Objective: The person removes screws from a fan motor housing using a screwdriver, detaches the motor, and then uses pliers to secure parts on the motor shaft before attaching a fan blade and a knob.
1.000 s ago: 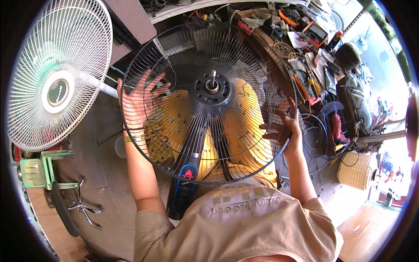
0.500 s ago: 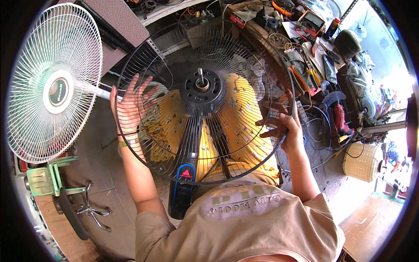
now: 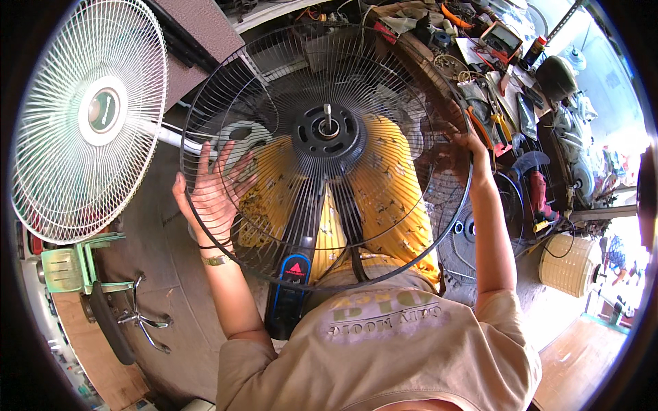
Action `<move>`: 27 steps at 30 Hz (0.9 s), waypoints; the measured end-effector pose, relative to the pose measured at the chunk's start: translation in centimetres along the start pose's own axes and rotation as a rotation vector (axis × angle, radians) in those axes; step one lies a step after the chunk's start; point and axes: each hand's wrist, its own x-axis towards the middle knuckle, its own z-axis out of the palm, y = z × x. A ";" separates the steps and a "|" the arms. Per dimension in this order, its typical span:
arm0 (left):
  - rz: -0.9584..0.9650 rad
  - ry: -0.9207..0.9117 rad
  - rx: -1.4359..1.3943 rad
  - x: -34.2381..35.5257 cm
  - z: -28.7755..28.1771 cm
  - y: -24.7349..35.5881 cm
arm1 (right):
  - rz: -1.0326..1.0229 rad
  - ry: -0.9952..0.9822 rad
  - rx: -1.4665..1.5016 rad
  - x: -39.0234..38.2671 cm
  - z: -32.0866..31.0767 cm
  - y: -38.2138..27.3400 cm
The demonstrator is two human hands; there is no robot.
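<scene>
A round, dark wire fan guard [image 3: 274, 255] lies around the black motor hub [image 3: 297, 137] of a fan, whose metal shaft [image 3: 327, 116] points up through the middle. The fan's dark stand [image 3: 291, 274], with a blue-edged panel, runs down between my knees. My left hand [image 3: 214, 198] lies behind the wires at the guard's left side, fingers spread and thumb outside the rim. At the right side, my right hand [image 3: 469, 142] grips the guard's rim; its fingertips are partly hidden among the wires.
A white fan [image 3: 103, 157] stands at the left, above a green-framed stool [image 3: 89, 264]. On the right, a cluttered bench holds pliers [image 3: 499, 120] and a meter [image 3: 502, 40]. A red power drill [image 3: 539, 192] and a cream fluted drum-shaped thing [image 3: 566, 266] are farther right.
My right hand has slid up along the guard's rim, away from me, and its arm is straighter. My left hand stays at the left side, fingers still spread. The view has shifted slightly.
</scene>
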 end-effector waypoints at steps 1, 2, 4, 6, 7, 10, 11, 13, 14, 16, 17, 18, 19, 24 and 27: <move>0.017 0.031 0.009 -0.3 0.2 -0.3 | 0.015 -0.042 -0.003 0.6 -0.3 -0.2; 0.012 0.005 -0.021 -0.6 0.1 -0.5 | 0.030 -0.087 -0.002 1.4 -0.7 -0.4; 0.030 0.028 -0.022 -1.3 0.1 -1.1 | 0.048 -0.125 -0.025 2.4 -1.4 -0.7; 0.044 0.050 -0.022 -2.1 0.5 -1.8 | 0.058 -0.130 -0.050 2.8 -1.5 -0.9; 0.053 0.040 -0.014 -2.4 0.5 -1.9 | 0.063 -0.131 -0.062 2.9 -1.5 -0.9; 0.071 0.017 0.001 -3.0 0.6 -2.3 | 0.116 -0.146 -0.071 3.3 -1.7 -1.2; 0.076 0.011 -0.007 -3.2 0.5 -2.4 | 0.090 -0.172 -0.081 3.7 -1.7 -1.2; 0.084 -0.003 -0.022 -3.3 0.1 -2.6 | 0.036 -0.223 -0.100 4.4 -1.9 -1.2; 0.086 0.007 -0.032 -3.3 0.2 -2.6 | 0.032 -0.204 -0.106 4.6 -1.8 -1.4; 0.091 0.027 -0.053 -3.2 0.4 -2.8 | 0.068 -0.163 -0.098 5.1 -2.3 -1.3; 0.095 0.029 -0.051 -3.3 0.3 -2.9 | 0.088 -0.143 -0.096 5.3 -2.4 -1.3; 0.100 0.031 -0.049 -3.4 0.2 -3.1 | 0.086 -0.136 -0.108 5.3 -2.2 -1.4; 0.104 0.033 -0.047 -3.5 0.2 -3.2 | 0.113 -0.143 -0.092 5.6 -2.4 -1.4; 0.130 0.077 -0.046 -3.9 1.8 -3.4 | 0.162 -0.120 -0.199 5.7 -2.1 -1.8; 0.127 0.068 -0.041 -4.3 2.4 -3.3 | 0.204 -0.216 -0.165 6.6 -3.7 -1.7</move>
